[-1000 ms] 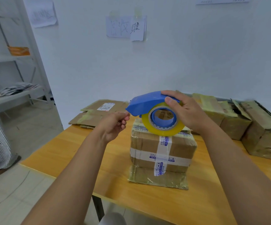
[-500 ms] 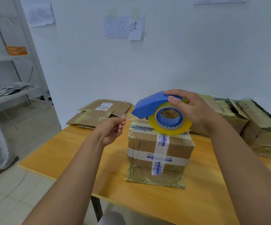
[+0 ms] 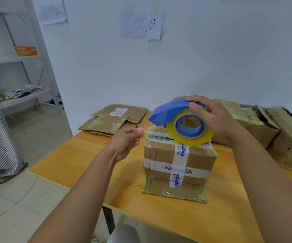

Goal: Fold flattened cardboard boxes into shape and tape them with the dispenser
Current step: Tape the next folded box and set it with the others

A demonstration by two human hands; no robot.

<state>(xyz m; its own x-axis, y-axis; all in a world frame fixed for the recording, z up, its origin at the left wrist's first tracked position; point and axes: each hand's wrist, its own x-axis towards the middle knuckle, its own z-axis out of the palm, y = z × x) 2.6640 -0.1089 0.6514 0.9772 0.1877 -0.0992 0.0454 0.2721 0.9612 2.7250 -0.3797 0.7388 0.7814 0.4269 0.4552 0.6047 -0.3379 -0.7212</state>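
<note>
Since the earlier frame your left hand [image 3: 126,141] draws the tape end away from the dispenser [image 3: 178,120], fingers pinching it; right hand [image 3: 213,118] grips the dispenser. Keep the strip taut over the box [image 3: 178,160].

Wooden table [image 3: 82,160] bearing cardboard boxes [image 3: 178,165]

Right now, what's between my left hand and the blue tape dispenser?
In the head view, a thin clear strip of tape stretches from the left hand's pinching fingertips to the tape dispenser, held by the right hand.

Left hand [image 3: 126,142] drew tape [image 3: 146,128] away from dispenser [image 3: 182,120].
</note>
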